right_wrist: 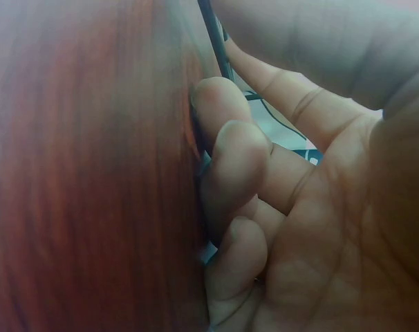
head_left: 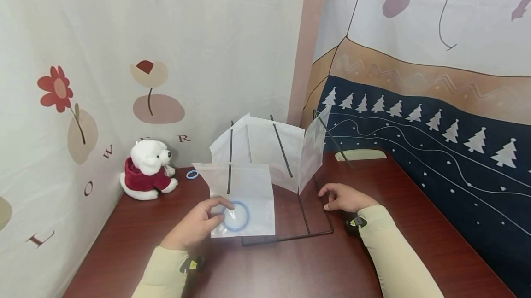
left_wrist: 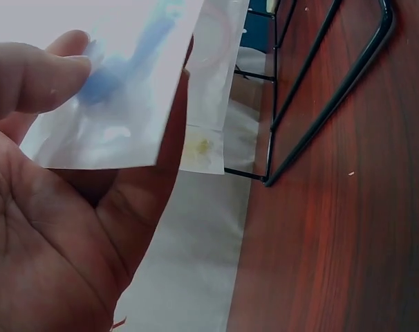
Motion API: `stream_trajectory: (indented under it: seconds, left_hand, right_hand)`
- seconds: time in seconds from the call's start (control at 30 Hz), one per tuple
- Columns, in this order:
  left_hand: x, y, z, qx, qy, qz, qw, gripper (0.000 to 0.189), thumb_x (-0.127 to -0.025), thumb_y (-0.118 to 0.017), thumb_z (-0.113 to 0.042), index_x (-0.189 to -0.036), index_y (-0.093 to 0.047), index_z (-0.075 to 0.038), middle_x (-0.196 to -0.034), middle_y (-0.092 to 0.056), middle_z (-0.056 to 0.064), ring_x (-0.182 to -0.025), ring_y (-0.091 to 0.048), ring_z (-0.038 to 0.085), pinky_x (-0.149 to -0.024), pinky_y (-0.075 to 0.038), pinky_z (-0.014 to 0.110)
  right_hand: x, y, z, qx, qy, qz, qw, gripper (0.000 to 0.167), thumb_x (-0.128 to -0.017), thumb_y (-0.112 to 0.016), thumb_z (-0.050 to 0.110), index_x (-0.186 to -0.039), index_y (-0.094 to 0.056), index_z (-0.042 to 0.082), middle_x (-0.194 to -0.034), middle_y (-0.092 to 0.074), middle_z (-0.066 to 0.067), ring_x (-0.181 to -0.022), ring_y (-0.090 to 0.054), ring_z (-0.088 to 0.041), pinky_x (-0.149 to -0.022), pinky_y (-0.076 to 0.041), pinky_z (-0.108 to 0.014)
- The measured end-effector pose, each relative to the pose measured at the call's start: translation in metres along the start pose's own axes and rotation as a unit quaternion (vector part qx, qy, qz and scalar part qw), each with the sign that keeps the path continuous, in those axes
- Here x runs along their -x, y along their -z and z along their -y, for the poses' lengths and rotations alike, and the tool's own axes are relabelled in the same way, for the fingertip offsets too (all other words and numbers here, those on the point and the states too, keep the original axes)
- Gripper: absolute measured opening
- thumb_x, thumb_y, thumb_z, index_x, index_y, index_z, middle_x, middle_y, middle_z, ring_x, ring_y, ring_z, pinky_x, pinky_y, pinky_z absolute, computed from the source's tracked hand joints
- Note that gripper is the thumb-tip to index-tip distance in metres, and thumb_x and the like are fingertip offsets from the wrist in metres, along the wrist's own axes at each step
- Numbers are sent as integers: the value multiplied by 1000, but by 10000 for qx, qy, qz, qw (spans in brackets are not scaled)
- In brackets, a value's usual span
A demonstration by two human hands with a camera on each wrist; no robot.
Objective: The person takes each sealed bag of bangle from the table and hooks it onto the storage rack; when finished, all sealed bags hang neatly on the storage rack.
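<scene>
My left hand (head_left: 198, 221) pinches the lower left part of a white pouch (head_left: 259, 206) between thumb and fingers. Through its clear face shows a blue ring (head_left: 247, 217); in the left wrist view the thumb (left_wrist: 54, 83) presses near that blue shape. The pouch stands against a black wire rack (head_left: 286, 239) with slanted rods. Several other white pouches (head_left: 275, 143) lean among the rods, and one (left_wrist: 209, 90) shows a faint pink ring. My right hand (head_left: 346, 198) has its thumb and forefinger at the rack's right base wire. In the right wrist view its other fingers (right_wrist: 240, 159) curl beside the tabletop.
A white plush bear (head_left: 149, 164) in a red top sits at the table's left edge. Beside it lies a loose blue ring (head_left: 192, 175). A pale green flat object (head_left: 361, 154) lies at the back right. Printed cloth (head_left: 224, 44) hangs behind the brown table (head_left: 290, 270).
</scene>
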State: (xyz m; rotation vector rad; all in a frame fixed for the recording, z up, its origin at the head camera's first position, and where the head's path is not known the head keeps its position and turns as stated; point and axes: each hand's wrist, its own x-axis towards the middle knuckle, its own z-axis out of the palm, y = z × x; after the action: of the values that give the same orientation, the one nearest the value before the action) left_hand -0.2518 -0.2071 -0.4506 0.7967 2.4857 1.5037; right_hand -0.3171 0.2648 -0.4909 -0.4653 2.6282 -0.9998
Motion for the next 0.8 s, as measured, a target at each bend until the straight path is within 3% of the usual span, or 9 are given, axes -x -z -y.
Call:
stream_trajectory:
  seconds: [0.1,0.2,0.3,0.37,0.47,0.6,0.7,0.8]
  left_hand:
    - [-1,-1,1,-159,36,-203,9997,29,-95,-62,3,-120,-70,-10,-130,-61,19,-61,-43,3,-55,-46,22]
    - [-1,-2,3,-387,14,-533,9978,29,-96,-63,2,-118,-73,-14,-129,-66,13,-88,-56,9,-72,-50,22]
    - [-1,-2,4,-496,-50,-818,9954,30,-97,-63,2,-117,-74,-16,-127,-70,8,-113,-58,17,-90,-50,23]
    - [-2,-1,5,-466,-85,-962,9942,30,-98,-62,3,-118,-74,-16,-126,-71,7,-116,-59,20,-91,-52,23]
    - [-2,-1,6,-363,-113,-1085,9934,31,-99,-60,3,-121,-73,-13,-128,-70,9,-113,-59,18,-86,-53,23]
    - [-2,0,6,-95,7,-1114,9937,31,-100,-61,3,-126,-71,-9,-126,-67,15,-87,-58,14,-69,-52,24]
    - [-2,1,4,96,203,-1104,9936,33,-99,-61,3,-130,-69,-8,-124,-63,19,-63,-47,11,-54,-47,26]
    - [-2,2,2,182,346,-1148,9926,38,-98,-61,4,-133,-67,-9,-125,-60,21,-56,-40,9,-50,-43,26]
  right_hand:
    - [0,0,0,-11,-14,7,10000,33,-91,-81,12,-121,-69,16,-78,-60,-3,-68,-55,-18,-62,-48,-33]
    - [1,1,2,-32,0,15,10000,33,-91,-80,12,-122,-69,15,-78,-59,-2,-68,-55,-18,-62,-48,-33]
    - [2,1,4,-40,34,5,10000,33,-91,-80,11,-122,-69,14,-78,-59,-3,-68,-54,-18,-62,-47,-34]
    - [3,1,5,-47,23,-2,10000,33,-91,-80,11,-121,-69,14,-77,-59,-3,-67,-54,-18,-62,-47,-34]
    - [3,1,6,-46,25,-2,10000,33,-91,-80,10,-122,-69,13,-77,-59,-3,-67,-53,-18,-62,-46,-34]
    - [3,1,7,-46,59,16,10000,33,-91,-80,10,-122,-69,13,-77,-58,-3,-67,-53,-17,-61,-46,-34]
    - [4,1,7,-54,88,30,9999,33,-91,-80,10,-122,-69,13,-77,-58,-3,-66,-53,-17,-61,-46,-34]
    - [4,2,7,-55,105,41,9999,33,-91,-80,10,-122,-69,12,-76,-58,-3,-66,-53,-17,-60,-46,-34]
